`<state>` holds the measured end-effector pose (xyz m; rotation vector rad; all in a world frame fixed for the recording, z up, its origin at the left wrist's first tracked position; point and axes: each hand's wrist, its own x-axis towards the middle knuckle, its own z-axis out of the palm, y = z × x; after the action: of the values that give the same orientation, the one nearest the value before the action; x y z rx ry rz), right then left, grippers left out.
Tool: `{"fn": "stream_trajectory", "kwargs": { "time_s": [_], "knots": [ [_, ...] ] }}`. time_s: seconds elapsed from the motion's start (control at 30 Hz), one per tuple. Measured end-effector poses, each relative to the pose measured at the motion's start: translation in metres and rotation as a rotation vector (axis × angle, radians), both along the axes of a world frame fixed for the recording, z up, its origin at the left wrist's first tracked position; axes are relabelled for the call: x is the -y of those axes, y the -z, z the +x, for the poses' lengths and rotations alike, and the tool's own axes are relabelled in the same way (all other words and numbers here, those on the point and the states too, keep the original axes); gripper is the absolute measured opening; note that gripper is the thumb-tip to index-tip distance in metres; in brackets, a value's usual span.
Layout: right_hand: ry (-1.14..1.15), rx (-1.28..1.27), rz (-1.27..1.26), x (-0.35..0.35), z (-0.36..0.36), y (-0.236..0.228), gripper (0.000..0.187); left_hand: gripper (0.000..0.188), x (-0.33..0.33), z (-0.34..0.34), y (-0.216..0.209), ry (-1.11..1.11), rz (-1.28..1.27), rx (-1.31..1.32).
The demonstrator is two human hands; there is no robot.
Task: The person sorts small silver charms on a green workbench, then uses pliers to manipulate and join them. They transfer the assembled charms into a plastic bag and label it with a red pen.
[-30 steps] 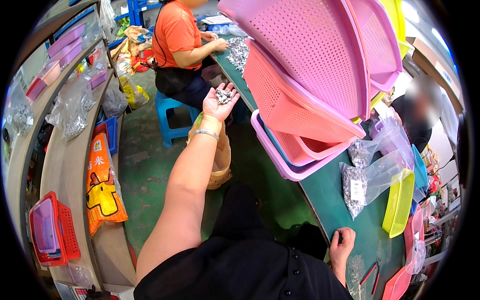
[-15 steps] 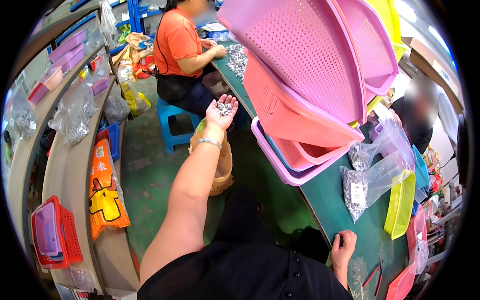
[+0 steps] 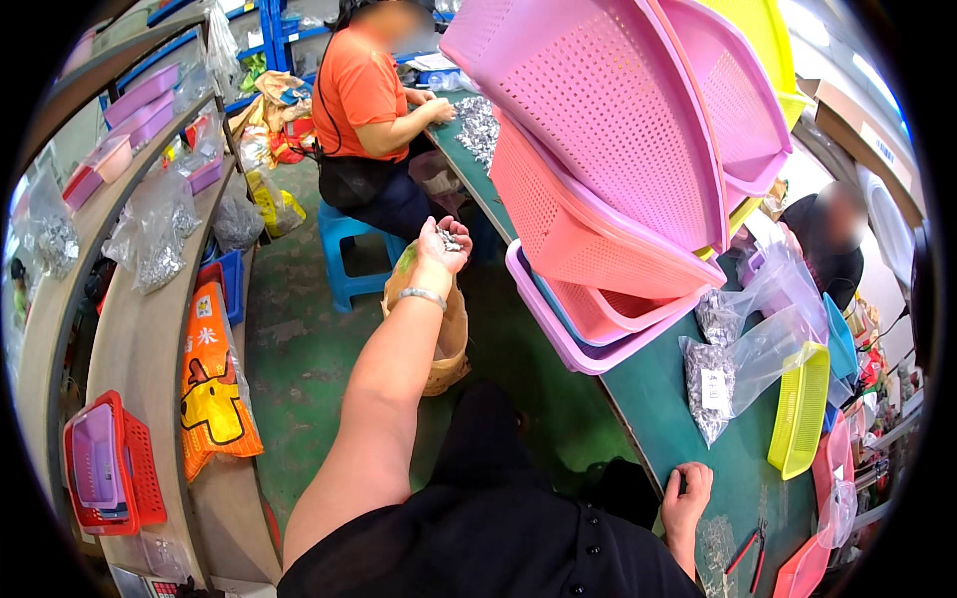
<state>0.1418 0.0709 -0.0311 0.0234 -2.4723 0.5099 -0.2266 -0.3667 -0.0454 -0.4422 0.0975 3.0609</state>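
My left hand [image 3: 444, 246] is stretched out, palm up, its fingers curled around a small heap of silvery metal parts [image 3: 450, 239]. A bracelet circles that wrist. Below the hand, on the floor, stands a tan woven sack [image 3: 455, 339] with its top open. At the green table's [image 3: 653, 419] near edge rests my right hand [image 3: 687, 501], fingers curled in; a dark gap shows between thumb and fingers, and what they hold, if anything, is hidden. Red-handled pliers [image 3: 753, 556] lie on the table beside it.
Stacked pink and purple perforated baskets [image 3: 618, 120] lean over the table. Bags of metal parts [image 3: 708, 384] and a yellow basket [image 3: 797, 409] lie right. A person in orange [image 3: 364, 90] sits ahead on a blue stool [image 3: 349, 254] beside a parts pile [image 3: 478, 130]. Shelves [image 3: 150, 339] line the left.
My left hand has dropped a little toward me, and its fingers have curled further in over the metal parts. My right hand stays at the table edge.
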Motion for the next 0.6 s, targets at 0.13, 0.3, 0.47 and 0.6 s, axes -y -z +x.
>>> {"fn": "stream_trajectory", "kwargs": {
  "time_s": [0.13, 0.3, 0.47, 0.6],
  "knots": [
    [0.014, -0.013, 0.014, -0.001, 0.007, 0.0, 0.009, 0.04, -0.007, 0.0, 0.003, 0.05, -0.051, -0.031],
    [0.054, -0.003, 0.042, 0.002, 0.003, -0.005, 0.008, 0.035, -0.007, 0.002, 0.008, 0.203, -0.158, -0.281],
    [0.03, 0.002, 0.022, 0.007, -0.002, -0.011, 0.008, 0.04, -0.008, 0.06, 0.075, 0.232, -0.223, -0.045],
    [0.043, 0.028, 0.033, -0.002, 0.007, -0.008, 0.006, 0.028, -0.059, 0.123, 0.154, 0.599, -0.01, 0.243]
  ]
}}
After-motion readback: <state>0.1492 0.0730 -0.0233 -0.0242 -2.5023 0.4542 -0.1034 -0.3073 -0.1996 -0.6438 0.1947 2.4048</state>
